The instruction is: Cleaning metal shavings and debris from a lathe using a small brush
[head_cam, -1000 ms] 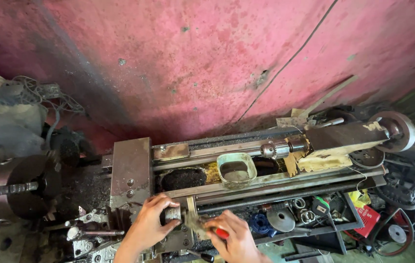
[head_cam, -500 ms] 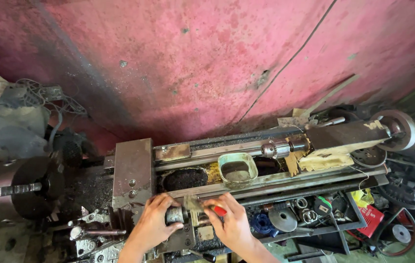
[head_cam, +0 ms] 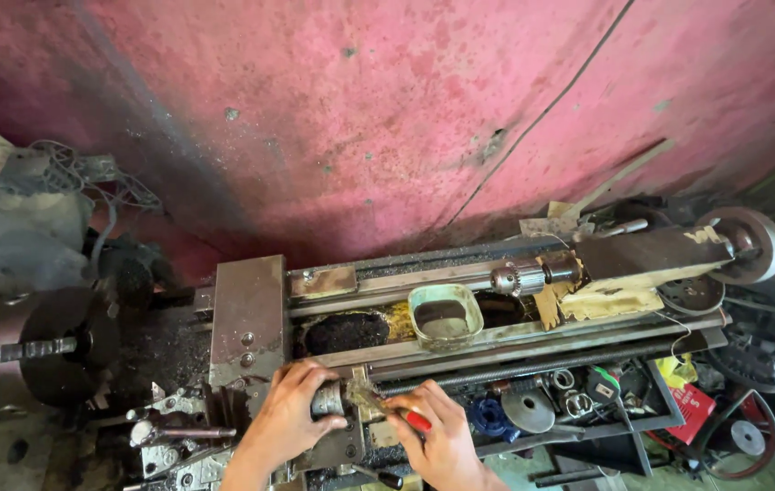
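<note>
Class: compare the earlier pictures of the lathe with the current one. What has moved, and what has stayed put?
Both hands shifted slightly up the picture, closing together at the carriage. The left hand still grips the small metal cylinder; the right hand still holds the red-handled tool beside it. The chuck, tray and tailstock stayed put.

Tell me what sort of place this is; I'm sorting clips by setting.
Probably a small metalworking shop: a grimy metal lathe bed with a round steel chuck, a drill chuck on the tailstock, and loose metal parts on the lower shelf.
</note>
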